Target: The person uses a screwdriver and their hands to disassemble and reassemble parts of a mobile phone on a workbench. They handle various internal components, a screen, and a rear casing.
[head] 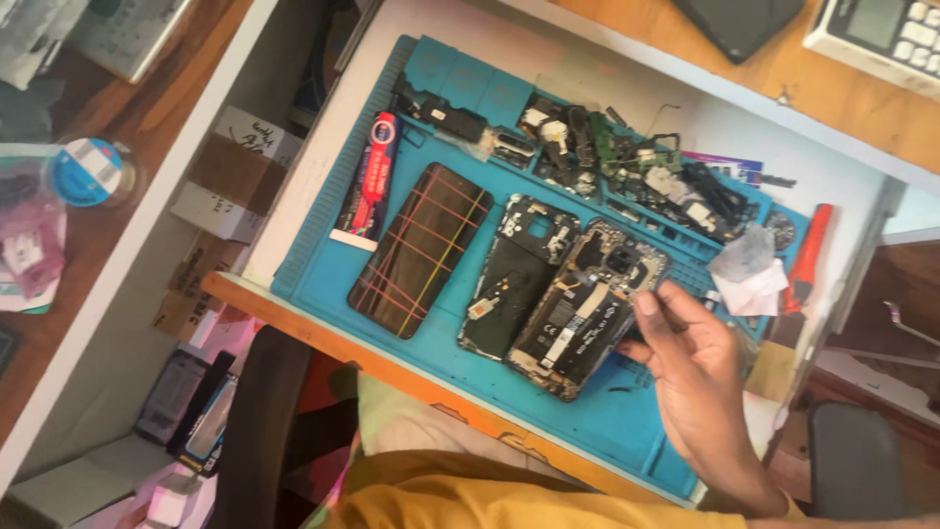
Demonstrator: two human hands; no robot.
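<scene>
My right hand (690, 367) reaches in from the lower right over a blue work mat (627, 421). Its fingers are curled, with the thumb pressed to the forefinger at the right edge of an opened phone (578, 309) whose board and battery are bare. Anything small pinched there is hidden. Left of that phone lies a second opened phone body (514, 269), and further left a dark back cover (421, 245) bound with coloured rubber bands. A red and black glue tube (369, 181) lies along the mat's left side. My left hand is out of view.
Several loose phone parts and cables (627, 171) fill the mat's trays at the back. A red-handled tool (808, 257) and crumpled tissue (749, 269) lie at the right. Cardboard boxes (230, 176) sit in a gap to the left, and a calculator (881, 34) is at the top right.
</scene>
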